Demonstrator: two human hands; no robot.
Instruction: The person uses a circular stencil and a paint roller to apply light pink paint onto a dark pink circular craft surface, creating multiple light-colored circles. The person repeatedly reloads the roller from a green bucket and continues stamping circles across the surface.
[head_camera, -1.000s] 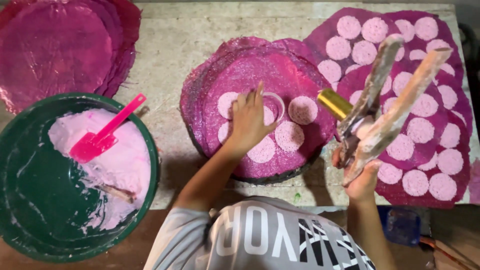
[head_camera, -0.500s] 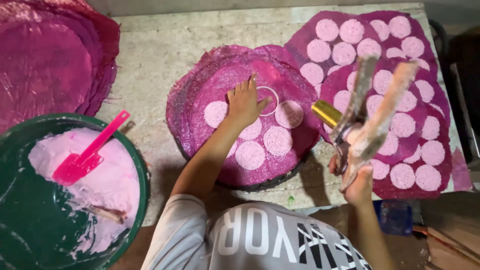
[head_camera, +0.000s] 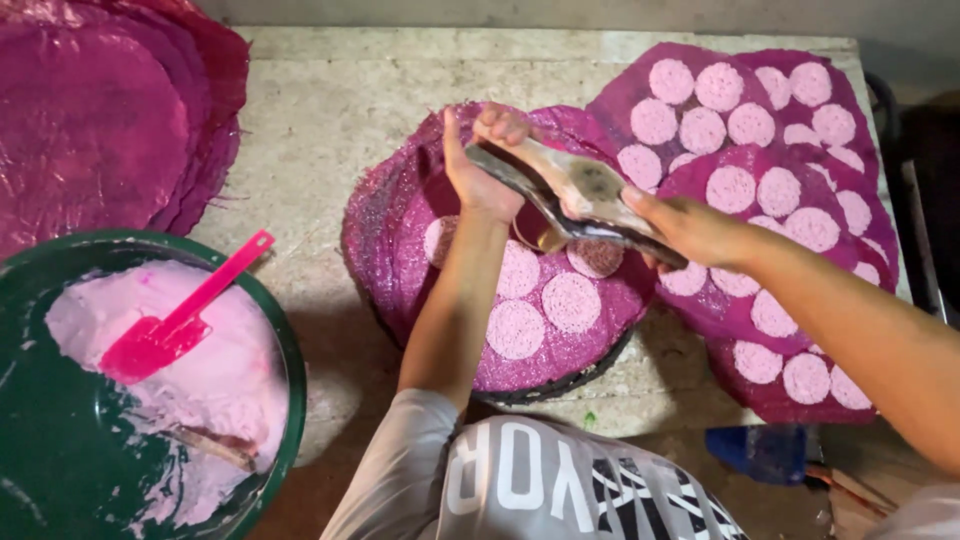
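Note:
My left hand grips the far end of a long wooden and metal press tool. My right hand holds the tool's two handles from the right. A brass cup hangs under the tool. The tool lies across a round magenta woven mat, just above it. Several pale pink dough discs lie on this mat.
At the lower left stands a green basin of pink dough with a pink spatula in it. Bare magenta mats are stacked at the upper left. More mats covered with discs overlap at the right. A blue object lies below the stone table's edge.
My right hand has swung the press tool down from upright to lie across the mat. My left hand has lifted off the discs and taken hold of the tool's far end.

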